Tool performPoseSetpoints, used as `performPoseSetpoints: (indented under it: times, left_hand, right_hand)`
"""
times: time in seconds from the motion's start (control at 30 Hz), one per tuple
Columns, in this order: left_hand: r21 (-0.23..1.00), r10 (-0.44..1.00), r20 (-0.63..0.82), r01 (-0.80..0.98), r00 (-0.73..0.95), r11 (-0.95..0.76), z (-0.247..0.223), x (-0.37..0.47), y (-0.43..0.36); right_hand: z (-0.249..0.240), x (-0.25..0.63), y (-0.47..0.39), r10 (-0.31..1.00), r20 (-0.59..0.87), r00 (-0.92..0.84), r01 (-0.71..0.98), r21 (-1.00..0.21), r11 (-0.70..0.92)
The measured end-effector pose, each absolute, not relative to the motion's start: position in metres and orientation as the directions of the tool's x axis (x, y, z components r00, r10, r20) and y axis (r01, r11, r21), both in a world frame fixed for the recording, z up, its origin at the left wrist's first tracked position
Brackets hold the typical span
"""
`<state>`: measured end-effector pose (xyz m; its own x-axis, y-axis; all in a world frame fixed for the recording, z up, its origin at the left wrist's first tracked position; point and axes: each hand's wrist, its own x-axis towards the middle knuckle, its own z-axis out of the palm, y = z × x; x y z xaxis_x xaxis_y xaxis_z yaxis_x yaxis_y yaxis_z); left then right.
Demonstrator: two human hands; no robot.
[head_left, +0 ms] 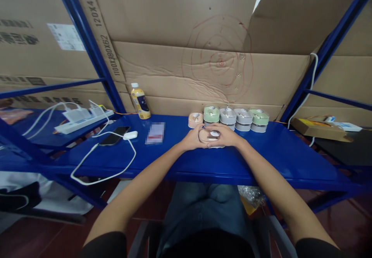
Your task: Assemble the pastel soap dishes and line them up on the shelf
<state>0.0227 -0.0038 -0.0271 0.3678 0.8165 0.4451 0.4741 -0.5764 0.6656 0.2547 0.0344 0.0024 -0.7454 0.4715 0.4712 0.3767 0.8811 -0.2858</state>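
Both of my hands are wrapped round one small pinkish tin (pixel 208 134) near the middle of the blue table. My left hand (pixel 193 138) curves round its left side, and my right hand (pixel 226 135) curves round its right side. A round sticker and a small clear patch show on top of the tin. Just behind my hands stands a row of similar small tins: a peach one (pixel 195 120), a green one (pixel 211 114), a grey one (pixel 228 116), another grey one (pixel 243 119) and a green one (pixel 259 120) at the right end.
On the blue table (pixel 290 153) stand a yellow bottle (pixel 141 102), a blurred card (pixel 155 133), a phone (pixel 115 135) and a white cable (pixel 134 158). A power strip (pixel 84 121) lies at the left. Cardboard (pixel 162 64) walls the back; an open carton (pixel 321 130) is at the right.
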Motion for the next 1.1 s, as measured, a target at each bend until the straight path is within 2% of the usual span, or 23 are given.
performPoseSetpoints:
  times: [0.37, 0.5, 0.6, 0.73, 0.83, 0.9, 0.97, 1.03, 1.1]
  left_hand:
    - [0.645, 0.823, 0.393, 0.515, 0.411, -0.565, -0.024, 0.023, -0.006]
    - [0.597, 0.794, 0.414, 0.526, 0.444, -0.606, -0.023, 0.020, -0.005]
    - [0.539, 0.775, 0.456, 0.557, 0.438, -0.632, -0.020, 0.012, -0.008]
    - [0.598, 0.830, 0.476, 0.585, 0.292, -0.548, -0.015, 0.003, -0.014]
    - [0.658, 0.836, 0.547, 0.592, 0.048, -0.465, -0.008, -0.001, -0.014]
    - [0.701, 0.805, 0.570, 0.608, -0.165, -0.372, -0.002, -0.002, -0.007]
    - [0.760, 0.779, 0.516, 0.609, -0.356, -0.225, 0.005, -0.002, 0.006]
    - [0.804, 0.773, 0.418, 0.591, -0.478, -0.069, 0.011, 0.000, 0.023]
    - [0.817, 0.774, 0.349, 0.576, -0.529, 0.025, 0.015, 0.006, 0.040]
  right_hand:
    - [-0.006, 0.255, 0.036, 0.565, 0.390, -0.727, 0.466, -0.324, 0.824]
    - [-0.013, 0.254, 0.038, 0.556, 0.449, -0.699, 0.431, -0.356, 0.829]
    - [-0.011, 0.259, 0.042, 0.581, 0.547, -0.603, 0.402, -0.421, 0.813]
    - [0.005, 0.290, 0.053, 0.615, 0.742, -0.267, 0.452, -0.468, 0.760]
    - [0.016, 0.330, 0.070, 0.564, 0.806, 0.180, 0.595, -0.546, 0.590]
    - [0.017, 0.361, 0.086, 0.434, 0.764, 0.477, 0.648, -0.640, 0.414]
    - [0.010, 0.392, 0.103, 0.379, 0.669, 0.639, 0.608, -0.742, 0.284]
    - [-0.002, 0.419, 0.118, 0.395, 0.530, 0.751, 0.496, -0.846, 0.194]
    - [-0.015, 0.441, 0.130, 0.449, 0.413, 0.792, 0.399, -0.907, 0.131]
